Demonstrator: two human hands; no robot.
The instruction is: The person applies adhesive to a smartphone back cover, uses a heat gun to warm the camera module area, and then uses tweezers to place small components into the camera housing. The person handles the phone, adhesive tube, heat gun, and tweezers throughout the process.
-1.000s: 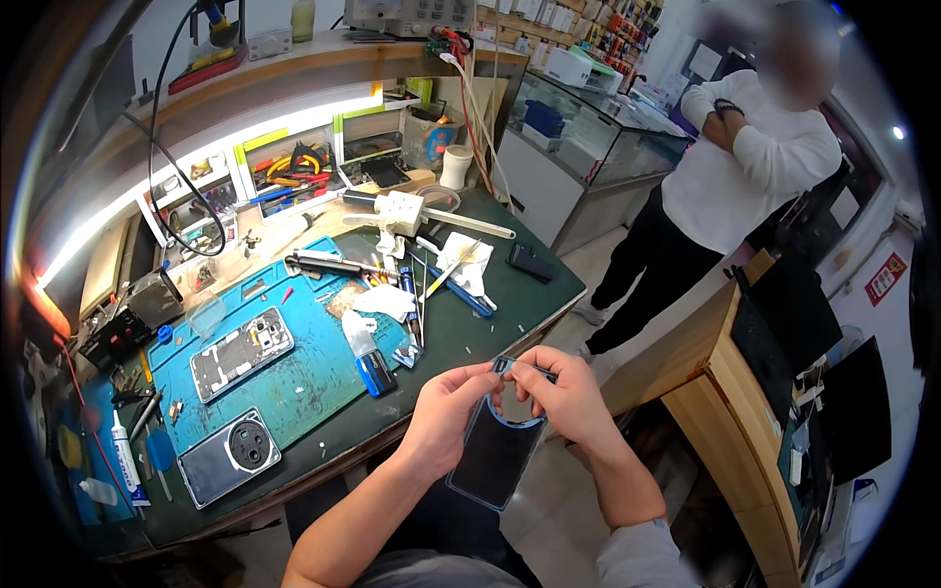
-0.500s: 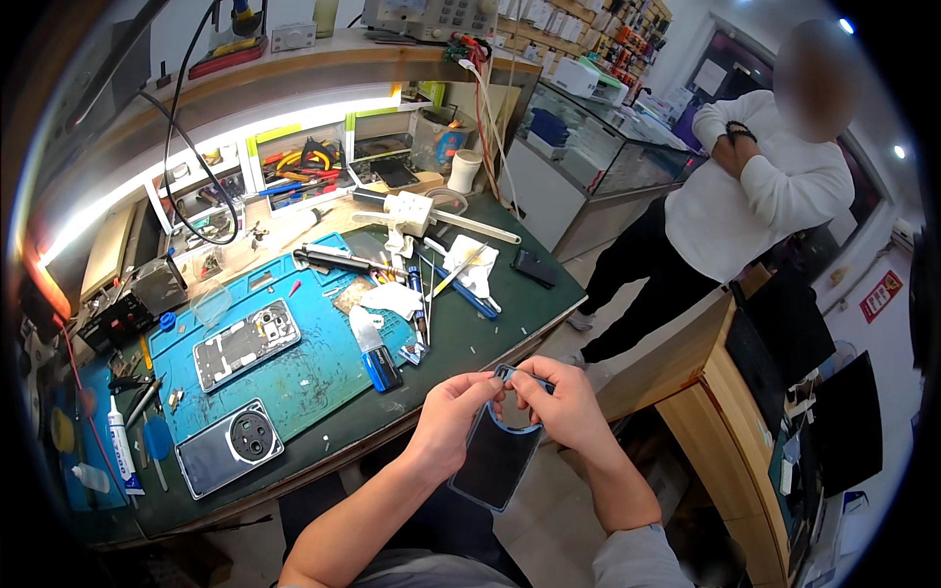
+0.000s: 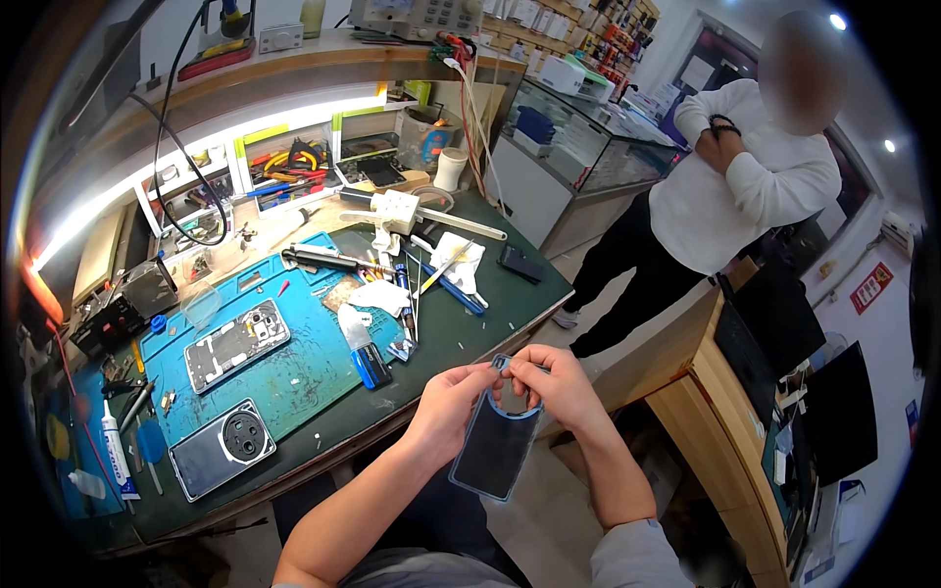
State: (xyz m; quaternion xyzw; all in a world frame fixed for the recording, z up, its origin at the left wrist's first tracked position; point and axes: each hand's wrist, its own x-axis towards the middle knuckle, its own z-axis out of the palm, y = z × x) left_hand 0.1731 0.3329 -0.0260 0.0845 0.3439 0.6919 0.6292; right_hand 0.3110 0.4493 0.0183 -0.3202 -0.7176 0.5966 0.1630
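Note:
My left hand (image 3: 461, 397) and my right hand (image 3: 549, 387) pinch the upper end of a dark phone back panel (image 3: 480, 456) with a light blue rim and a large round opening, held beyond the bench's front edge. Their fingertips meet at the top of the ring and curl into the opening. On the bench to the left lie a phone (image 3: 201, 461) with a big round camera module and an opened phone (image 3: 235, 348) showing its inside, on a blue mat (image 3: 294, 392). A blue-handled scraper (image 3: 368, 363) is near my left hand.
A green-topped bench (image 3: 490, 333) holds tools, paper scraps and a white tube (image 3: 118, 451). A person (image 3: 725, 216) in a white top stands at right with folded arms. A wooden counter (image 3: 706, 441) with monitors is at right, a glass display case (image 3: 588, 137) behind.
Both hands still grip the panel's top; my fingers have shifted slightly, showing more of the round opening. The view has shifted a little; the person stands much as before.

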